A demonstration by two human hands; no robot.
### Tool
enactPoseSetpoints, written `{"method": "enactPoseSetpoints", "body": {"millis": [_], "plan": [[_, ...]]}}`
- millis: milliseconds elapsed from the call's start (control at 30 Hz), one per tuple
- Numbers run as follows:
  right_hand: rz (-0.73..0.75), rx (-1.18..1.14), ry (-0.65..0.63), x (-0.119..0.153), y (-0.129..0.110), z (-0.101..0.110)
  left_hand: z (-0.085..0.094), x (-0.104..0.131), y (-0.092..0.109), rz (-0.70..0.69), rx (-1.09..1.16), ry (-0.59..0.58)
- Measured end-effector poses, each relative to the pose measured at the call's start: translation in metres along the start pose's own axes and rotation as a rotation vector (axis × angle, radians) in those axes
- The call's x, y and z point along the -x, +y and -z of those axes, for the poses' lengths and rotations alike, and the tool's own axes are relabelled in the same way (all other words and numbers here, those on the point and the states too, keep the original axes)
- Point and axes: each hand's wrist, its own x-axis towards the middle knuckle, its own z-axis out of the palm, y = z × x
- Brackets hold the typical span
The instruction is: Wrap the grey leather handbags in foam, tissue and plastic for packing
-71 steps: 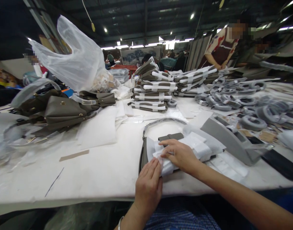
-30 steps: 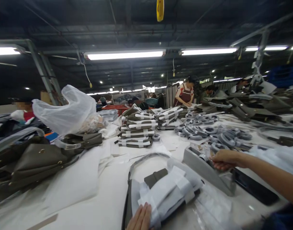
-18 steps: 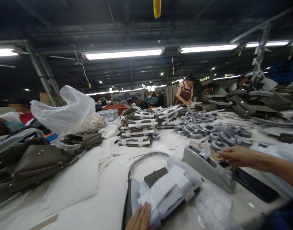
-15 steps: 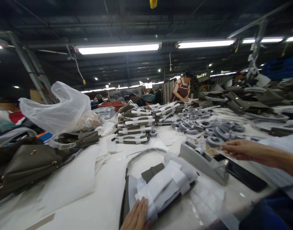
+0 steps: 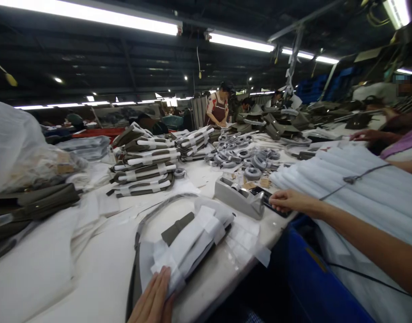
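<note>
My left hand (image 5: 154, 296) lies with its fingers stretched out on a dark olive bag (image 5: 195, 244) wrapped in white paper and tape. The bag's strap (image 5: 148, 211), covered in clear plastic, loops out over the table. Beyond the bag's right end stands a grey tape dispenser (image 5: 238, 197). Just right of the dispenser, my right hand (image 5: 288, 202) is closed, thumb against fingers; whatever they pinch, if anything, is too small to make out. A dark phone (image 5: 276, 208) lies under and behind those fingers.
Stacked strapped olive bundles (image 5: 145, 163) stand behind the bag. Grey rings (image 5: 253, 163) are heaped further right. White foam sheets (image 5: 354, 179) rise from a blue bin (image 5: 313, 269) beside the table edge. A plastic bag (image 5: 17, 143) sits left. Co-workers (image 5: 217, 107) stand behind.
The view has swung right, bringing the blue bin and foam sheets in. My right hand has come closer to the tape dispenser's near end. My left hand stays on the wrapped bag.
</note>
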Motion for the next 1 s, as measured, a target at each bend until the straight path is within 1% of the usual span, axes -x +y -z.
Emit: {"method": "enactPoseSetpoints", "body": {"millis": [100,167,267,333,400,467,567,667,767,833,900,933,1000], "plan": [[0.036,-0.025,0.042,-0.011,0.015,-0.014,0.002,-0.002,0.003,0.029,0.004,0.001],[0.049,-0.028,0.073,-0.019,0.022,-0.019,0.005,-0.004,0.007,0.057,0.017,-0.001],[0.048,0.001,0.114,-0.022,0.027,-0.02,0.009,-0.006,0.01,0.096,0.028,0.004],[0.049,0.035,0.136,-0.015,0.027,-0.017,0.01,-0.008,0.011,0.119,0.034,0.01],[0.069,0.063,0.148,-0.001,0.024,-0.015,0.011,-0.008,0.013,0.131,0.048,0.006],[0.126,0.1,0.134,0.016,0.014,-0.016,0.012,-0.009,0.015,0.146,0.061,-0.001],[0.276,0.254,0.043,0.039,-0.015,-0.032,0.018,-0.012,0.022,0.244,0.053,0.005],[0.45,0.44,-0.107,0.05,-0.06,-0.066,0.027,-0.018,0.032,0.363,0.041,-0.008],[0.665,0.539,-0.299,0.048,-0.11,-0.113,0.034,-0.024,0.038,0.437,0.067,-0.051],[0.81,0.597,-0.437,0.041,-0.141,-0.149,0.035,-0.027,0.041,0.484,0.092,-0.062],[0.931,0.672,-0.574,0.031,-0.167,-0.184,0.036,-0.029,0.042,0.522,0.114,-0.055],[0.974,0.717,-0.639,0.025,-0.178,-0.201,0.035,-0.029,0.042,0.536,0.122,-0.046],[1.012,0.823,-0.756,0.011,-0.193,-0.232,0.035,-0.029,0.043,0.553,0.14,-0.026]]}}
